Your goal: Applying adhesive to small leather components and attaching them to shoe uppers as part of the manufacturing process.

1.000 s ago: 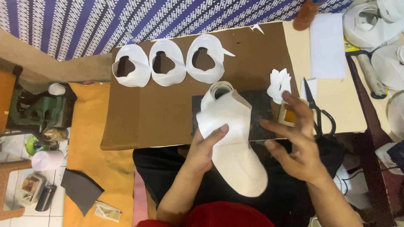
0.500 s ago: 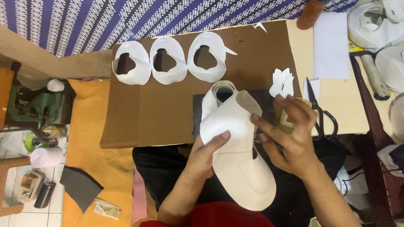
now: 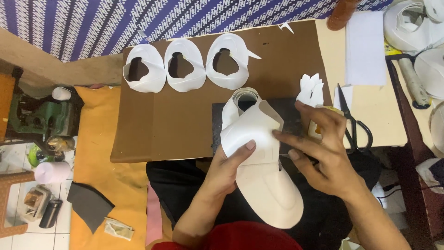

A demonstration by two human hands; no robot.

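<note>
My left hand (image 3: 230,167) grips a white shoe upper (image 3: 257,157) from its left side, thumb pressed on top. The upper lies half over a dark mat (image 3: 282,121) on the brown board (image 3: 180,120) and half over my lap. My right hand (image 3: 321,155) rests against the upper's right side, fingers spread and touching its folded flap. A thin tool seems to sit between the right fingers, too small to be sure. Three white cut-out pieces (image 3: 185,65) lie in a row at the board's far edge.
Black scissors (image 3: 354,122) and small white scraps (image 3: 311,89) lie right of the mat. A white sheet (image 3: 365,48) and white rolled parts (image 3: 411,23) sit far right. A green machine (image 3: 41,118), a pink cup (image 3: 52,171) and a dark scrap (image 3: 88,203) are on the left.
The white upper has turned and slid toward my lap. My right hand came down from hovering open and now touches the upper's flap.
</note>
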